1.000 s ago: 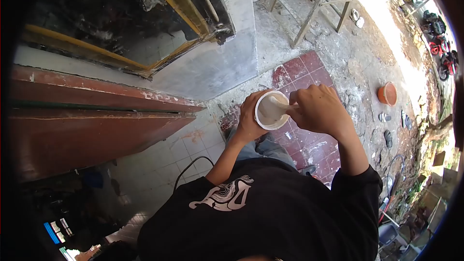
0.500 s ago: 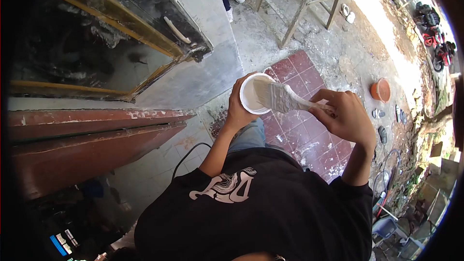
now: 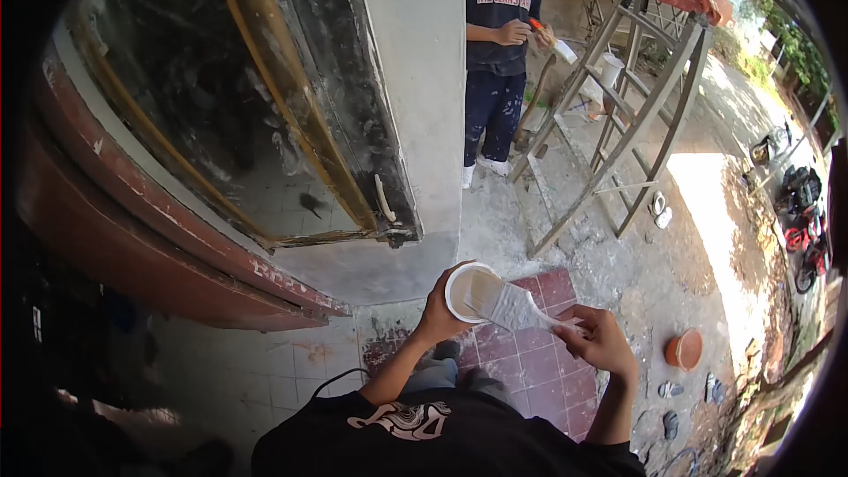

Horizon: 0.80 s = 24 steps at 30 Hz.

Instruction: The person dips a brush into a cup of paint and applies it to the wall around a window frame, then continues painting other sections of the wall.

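Observation:
My left hand [image 3: 436,311] is wrapped round a white cup [image 3: 456,307] with pale paint inside. A wide paintbrush [image 3: 519,309], its sides coated in whitish paint, reaches into the cup with its bristle tips. The brush handle is in my right hand [image 3: 601,338], with the fingers closed on it. Beyond the cup stands a grey-white wall [image 3: 415,79], beside a window [image 3: 221,115] with a dark, yellow-edged frame and a pale handle [image 3: 384,198].
Another person [image 3: 499,62] stands beyond the wall edge, holding a brush. A wooden stepladder [image 3: 636,137] is at the upper right. An orange bucket [image 3: 685,350], sandals [image 3: 670,424] and motorbikes [image 3: 802,212] lie to the right. A red ledge [image 3: 159,203] runs at left.
The view has tilted up, bringing the other person and more of the ladder into sight. The cup and brush remain held, with the brush tip still inside the cup.

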Tool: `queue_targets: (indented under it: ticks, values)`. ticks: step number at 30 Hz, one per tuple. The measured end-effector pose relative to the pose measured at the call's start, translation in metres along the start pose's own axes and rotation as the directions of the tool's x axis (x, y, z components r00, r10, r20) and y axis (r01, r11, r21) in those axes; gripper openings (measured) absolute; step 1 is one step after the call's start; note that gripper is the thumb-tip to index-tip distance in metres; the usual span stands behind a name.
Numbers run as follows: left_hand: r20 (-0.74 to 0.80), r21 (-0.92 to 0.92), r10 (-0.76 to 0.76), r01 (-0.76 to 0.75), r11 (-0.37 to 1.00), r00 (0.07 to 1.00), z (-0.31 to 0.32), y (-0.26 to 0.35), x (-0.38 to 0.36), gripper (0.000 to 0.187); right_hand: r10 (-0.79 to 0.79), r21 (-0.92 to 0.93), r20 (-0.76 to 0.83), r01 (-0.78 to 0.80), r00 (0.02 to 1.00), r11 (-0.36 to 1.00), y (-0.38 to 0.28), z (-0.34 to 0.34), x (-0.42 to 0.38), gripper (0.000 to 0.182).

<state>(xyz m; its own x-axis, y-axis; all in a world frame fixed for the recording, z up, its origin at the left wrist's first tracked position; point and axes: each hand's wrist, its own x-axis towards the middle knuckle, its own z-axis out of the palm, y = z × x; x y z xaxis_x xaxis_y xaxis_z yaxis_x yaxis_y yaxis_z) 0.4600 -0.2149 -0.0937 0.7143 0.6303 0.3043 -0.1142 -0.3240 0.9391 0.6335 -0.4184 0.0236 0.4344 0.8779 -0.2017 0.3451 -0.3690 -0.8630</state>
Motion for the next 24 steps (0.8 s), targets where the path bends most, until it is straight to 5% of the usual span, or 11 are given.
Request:
queue_targets:
  ticks: [4,7,16,24]
  values:
    - [-0.167,0.088,0.031,-0.017,0.996,0.985,0.003,0.009,-0.024,0.083,-0.022,0.082,0.129,0.011,0.991,0.997,-0.005,-0.004,0.007,0.019]
    - [-0.267,0.066,-0.027,0.046,0.997,0.963,0.004,0.01,-0.046,0.083,-0.104,-0.028,0.213,0.113,0.972,0.993,0.002,-0.002,0.016,0.018]
    - [-0.467,0.145,-0.008,0.086,0.986,0.884,-0.015,0.03,-0.081,0.082,-0.108,0.211,0.349,0.034,0.931,0.977,-0.007,0.026,0.027,0.014]
    - [-0.551,0.019,0.008,0.003,1.0,0.834,-0.042,0.034,-0.062,0.077,-0.166,0.516,0.152,0.065,0.974,0.854,-0.043,0.055,0.017,0.009]
